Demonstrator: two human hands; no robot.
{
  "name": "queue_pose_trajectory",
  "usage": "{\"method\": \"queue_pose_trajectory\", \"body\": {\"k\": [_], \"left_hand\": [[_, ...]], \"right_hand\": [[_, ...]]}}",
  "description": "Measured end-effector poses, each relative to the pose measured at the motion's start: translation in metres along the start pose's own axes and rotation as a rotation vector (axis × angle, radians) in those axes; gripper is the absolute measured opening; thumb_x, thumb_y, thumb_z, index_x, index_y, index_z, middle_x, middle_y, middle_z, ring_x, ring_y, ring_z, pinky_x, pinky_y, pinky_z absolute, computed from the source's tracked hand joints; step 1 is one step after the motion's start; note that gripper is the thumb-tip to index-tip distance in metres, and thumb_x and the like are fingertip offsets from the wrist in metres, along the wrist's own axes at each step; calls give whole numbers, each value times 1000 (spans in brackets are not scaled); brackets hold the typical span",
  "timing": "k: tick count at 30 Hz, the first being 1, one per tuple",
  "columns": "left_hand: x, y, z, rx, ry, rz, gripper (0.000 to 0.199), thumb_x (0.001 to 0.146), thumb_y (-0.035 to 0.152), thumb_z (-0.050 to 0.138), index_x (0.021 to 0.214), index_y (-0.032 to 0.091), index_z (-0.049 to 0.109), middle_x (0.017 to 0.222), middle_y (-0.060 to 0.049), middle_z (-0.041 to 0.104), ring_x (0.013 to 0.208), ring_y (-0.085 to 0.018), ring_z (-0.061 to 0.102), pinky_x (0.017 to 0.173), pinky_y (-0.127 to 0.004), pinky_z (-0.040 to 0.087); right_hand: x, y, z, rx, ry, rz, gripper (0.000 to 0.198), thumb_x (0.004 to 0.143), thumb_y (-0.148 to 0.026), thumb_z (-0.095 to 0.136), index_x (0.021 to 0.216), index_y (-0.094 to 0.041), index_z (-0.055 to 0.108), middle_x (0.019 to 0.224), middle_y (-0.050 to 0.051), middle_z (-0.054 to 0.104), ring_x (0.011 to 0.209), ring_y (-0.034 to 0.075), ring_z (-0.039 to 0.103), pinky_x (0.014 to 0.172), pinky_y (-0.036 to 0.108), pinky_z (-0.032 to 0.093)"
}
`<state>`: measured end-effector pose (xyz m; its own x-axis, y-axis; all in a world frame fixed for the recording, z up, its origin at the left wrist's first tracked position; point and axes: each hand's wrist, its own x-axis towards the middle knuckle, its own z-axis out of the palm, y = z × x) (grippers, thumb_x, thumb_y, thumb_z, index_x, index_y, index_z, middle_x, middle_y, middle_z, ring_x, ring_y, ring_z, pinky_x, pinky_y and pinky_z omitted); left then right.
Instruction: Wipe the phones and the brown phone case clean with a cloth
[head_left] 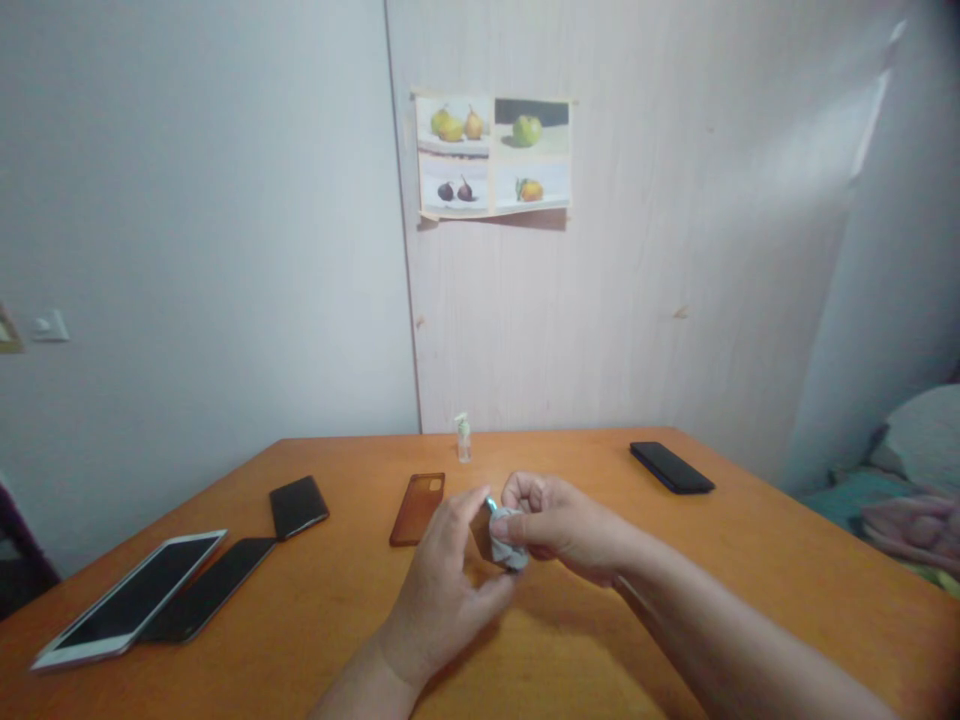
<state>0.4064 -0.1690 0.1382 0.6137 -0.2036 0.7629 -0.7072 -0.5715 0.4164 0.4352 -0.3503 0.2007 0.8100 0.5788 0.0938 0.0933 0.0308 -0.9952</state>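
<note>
In front of me, over the middle of the table, my left hand (450, 570) grips a thin shiny object (491, 504) between its fingertips and thumb. Only a small bluish, glinting edge of it shows, so its kind is not clear. A crumpled light grey cloth (510, 545) is pinched in my right hand (555, 520) and lies against that object. The cloth and my fingers hide most of it. Just beyond my left hand, a brown translucent phone case (417, 510) lies flat on the table.
A small clear spray bottle (463, 440) stands near the back edge of the orange-brown table (600, 660). At left lie a white-framed tablet (135, 595), a dark flat cover (210, 590) and a black wallet-like item (298, 506). A black case (671, 467) lies back right.
</note>
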Motion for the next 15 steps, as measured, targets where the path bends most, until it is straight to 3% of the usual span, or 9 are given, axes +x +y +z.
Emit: {"method": "queue_pose_trajectory", "body": {"k": [4,10,15], "left_hand": [[1,7,2,-46,-49,-4,68,72,16,70,134,25,44,128,-10,58,119,-27,56,102,-46,47],[-1,-10,-1,-79,56,-111,74,74,24,74,139,23,39,136,-13,52,123,-28,55,104,-47,45],[-1,0,1,-7,-1,-12,73,73,18,70,139,25,40,132,-12,56,123,-28,54,105,-48,45]], "right_hand": [[0,-2,-2,43,49,-19,42,69,-41,82,79,-19,48,58,-9,51,46,4,35,43,19,19],[-4,-2,-1,-78,-115,66,38,70,-40,81,80,-18,52,61,-5,58,50,7,45,45,19,24],[-1,-2,0,4,18,-2,41,69,-42,83,78,-19,49,59,-7,53,47,5,38,44,19,22]]}}
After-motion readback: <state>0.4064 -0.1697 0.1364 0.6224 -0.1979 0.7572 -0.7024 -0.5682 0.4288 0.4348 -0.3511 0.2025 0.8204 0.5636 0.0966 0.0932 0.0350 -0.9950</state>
